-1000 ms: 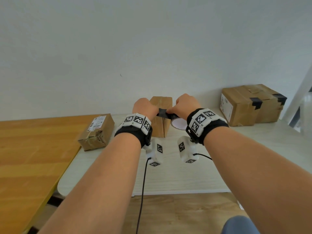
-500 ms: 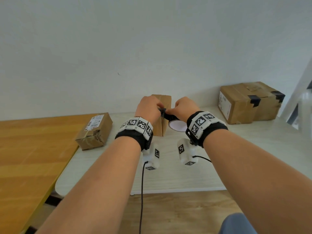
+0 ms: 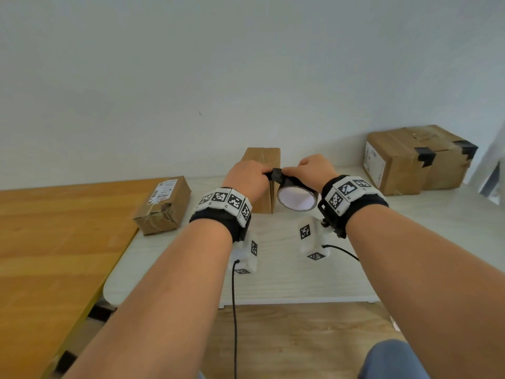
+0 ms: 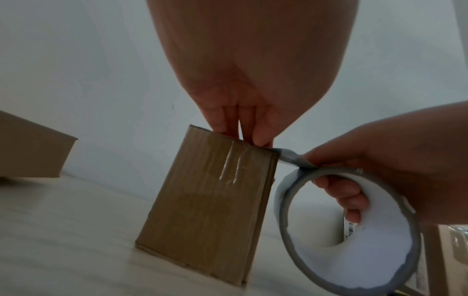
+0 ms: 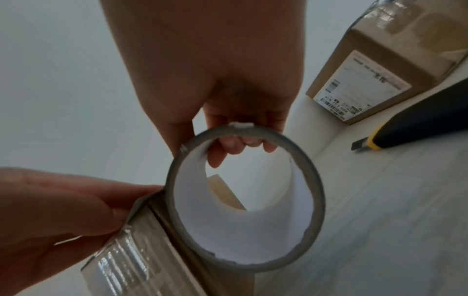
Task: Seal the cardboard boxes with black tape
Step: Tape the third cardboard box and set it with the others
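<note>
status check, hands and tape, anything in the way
Left hand pins tape end on upright box. Right hand grips tape roll. Nothing in the way.

Bare forearms; black wristbands (image 3: 218, 218) carrying white checker-marked blocks, white wrist cameras (image 3: 313, 237), black cables (image 3: 234, 318)

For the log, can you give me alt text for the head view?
Two hands meet at the top of an upright box: the left hand pinches the tape end there while the right hand holds the roll. Two more boxes sit left and right.
</note>
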Demonstrator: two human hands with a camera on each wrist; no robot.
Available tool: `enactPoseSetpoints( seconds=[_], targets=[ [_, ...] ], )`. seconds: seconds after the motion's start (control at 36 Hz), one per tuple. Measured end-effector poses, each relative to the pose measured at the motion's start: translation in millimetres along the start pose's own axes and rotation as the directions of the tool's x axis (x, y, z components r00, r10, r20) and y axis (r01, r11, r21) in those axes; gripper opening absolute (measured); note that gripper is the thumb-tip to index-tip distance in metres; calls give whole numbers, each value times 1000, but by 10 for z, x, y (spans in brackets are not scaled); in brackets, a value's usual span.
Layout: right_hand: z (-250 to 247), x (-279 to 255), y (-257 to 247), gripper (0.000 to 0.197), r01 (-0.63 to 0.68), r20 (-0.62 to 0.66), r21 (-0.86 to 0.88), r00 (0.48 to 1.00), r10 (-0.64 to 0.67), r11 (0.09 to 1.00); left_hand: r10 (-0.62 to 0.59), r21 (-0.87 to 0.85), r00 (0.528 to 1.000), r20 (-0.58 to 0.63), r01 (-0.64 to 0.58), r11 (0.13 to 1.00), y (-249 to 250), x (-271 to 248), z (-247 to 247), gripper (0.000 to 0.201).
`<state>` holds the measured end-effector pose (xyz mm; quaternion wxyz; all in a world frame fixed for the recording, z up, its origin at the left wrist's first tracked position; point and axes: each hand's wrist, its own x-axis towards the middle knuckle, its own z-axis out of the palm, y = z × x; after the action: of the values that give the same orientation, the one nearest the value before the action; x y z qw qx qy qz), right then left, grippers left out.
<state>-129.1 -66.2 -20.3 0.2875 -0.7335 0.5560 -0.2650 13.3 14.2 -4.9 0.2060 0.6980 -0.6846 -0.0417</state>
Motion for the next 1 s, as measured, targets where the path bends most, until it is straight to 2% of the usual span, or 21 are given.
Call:
enactPoseSetpoints(
  seconds=[0.17,0.33,0.5,0.75,0.86,1.0],
  targets=[
    [56,20,15,37,5,-17,34,1000,-4,999,-2,-31,1000,-27,1,1000,-6,-28,10,40],
    [111,61,-50,44,2,6,-31,1000,-1,1000,-11,-70,1000,-21,10,998,-38,-23,7,38],
    [157,83,-80,47,-13,55,-16,998,14,1000,-9,-30,999,-45,8,1000,-14,-12,24,37],
    [126,70,-111,34,0,158,-91,987,14,996,12,64,1000,-26,-11,998,-19,72,96,32],
    [142,36,-106,42,29,144,-124,990,-11,992,34,31,999,-30,-34,999,-25,97,102,31],
    [165,31,-67,50,11,91,-46,996,-7,999,-2,10,1000,-27,2,1000,-42,126,81,32]
  ],
)
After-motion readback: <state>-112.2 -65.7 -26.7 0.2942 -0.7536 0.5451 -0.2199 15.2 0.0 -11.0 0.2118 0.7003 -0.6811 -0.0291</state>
